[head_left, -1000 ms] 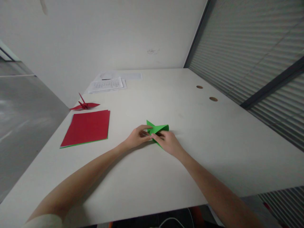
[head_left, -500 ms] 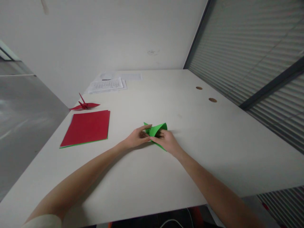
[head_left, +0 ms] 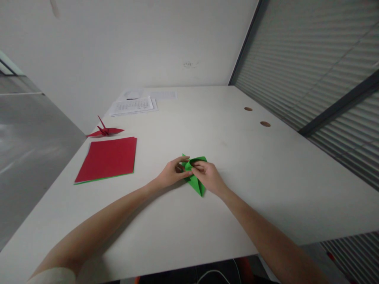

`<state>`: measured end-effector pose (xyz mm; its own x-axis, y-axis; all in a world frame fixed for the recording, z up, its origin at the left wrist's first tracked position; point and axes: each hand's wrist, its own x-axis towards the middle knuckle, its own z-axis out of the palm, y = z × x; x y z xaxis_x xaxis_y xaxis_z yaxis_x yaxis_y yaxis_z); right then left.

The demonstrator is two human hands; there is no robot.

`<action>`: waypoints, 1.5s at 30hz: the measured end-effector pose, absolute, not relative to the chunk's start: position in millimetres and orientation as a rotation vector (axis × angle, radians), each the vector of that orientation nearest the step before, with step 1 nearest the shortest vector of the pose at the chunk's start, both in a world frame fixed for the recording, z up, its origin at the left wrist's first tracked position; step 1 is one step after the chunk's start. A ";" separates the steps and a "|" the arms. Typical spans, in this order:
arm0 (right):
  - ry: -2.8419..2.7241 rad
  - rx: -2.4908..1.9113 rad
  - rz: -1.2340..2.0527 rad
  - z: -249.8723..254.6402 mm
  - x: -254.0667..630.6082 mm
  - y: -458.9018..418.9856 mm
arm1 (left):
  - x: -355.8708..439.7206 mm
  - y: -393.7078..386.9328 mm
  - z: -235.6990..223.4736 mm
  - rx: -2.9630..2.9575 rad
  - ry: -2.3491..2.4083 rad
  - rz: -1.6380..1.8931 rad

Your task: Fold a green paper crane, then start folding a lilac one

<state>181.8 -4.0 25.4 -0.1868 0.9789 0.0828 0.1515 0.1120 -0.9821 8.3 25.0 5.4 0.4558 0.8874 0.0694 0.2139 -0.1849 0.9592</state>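
A partly folded sheet of green origami paper (head_left: 196,184) is between my two hands on the white table. My left hand (head_left: 173,172) pinches its left side, thumb below and fingers above. With its thumb and fingers closed on the raised, curled flap, my right hand (head_left: 209,176) grips the paper from the right. One pointed corner of the paper shows toward me, below the hands. The fingers partly cover the middle of the folds.
To the left lies a stack of red and green paper squares (head_left: 108,159). Behind it sits a red paper crane (head_left: 106,131). Printed sheets (head_left: 134,105) lie at the far left of the white table (head_left: 183,236). Two round holes (head_left: 265,124) mark its right side, near the window blinds (head_left: 319,59).
My right hand has drawn the curled green flap inward and flatter. More of the paper's near point now shows below the hands. My left hand has barely moved.
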 end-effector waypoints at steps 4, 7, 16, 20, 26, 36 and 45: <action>-1.565 -1.188 1.064 25.5 181.3 -5.9 | 10.2 24.4 2.9 1.713 0.971 0.837; -1.631 -1.246 0.972 23.8 182.9 -5.6 | 10.9 23.8 1.2 1.733 0.996 0.829; -1.944 -1.484 0.485 10.5 189.7 1.7 | 9.0 25.5 -5.3 1.738 0.996 0.818; -1.964 -1.497 0.396 5.9 188.9 2.1 | 8.9 23.7 -1.6 1.758 1.030 0.812; -1.877 -1.464 0.489 16.8 187.1 -1.1 | 9.1 22.0 3.5 1.822 1.057 0.869; -1.692 -1.282 0.137 44.0 195.1 -7.1 | 6.8 21.4 5.9 1.851 1.049 0.849; -1.591 -1.100 0.281 29.8 198.0 3.9 | 4.0 22.3 10.6 1.941 0.987 0.723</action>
<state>198.0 3.9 29.8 0.0614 0.7631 0.6434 0.4964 0.5359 -0.6830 4.0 22.3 10.6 0.5274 0.8410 0.1206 0.3684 -0.3543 0.8595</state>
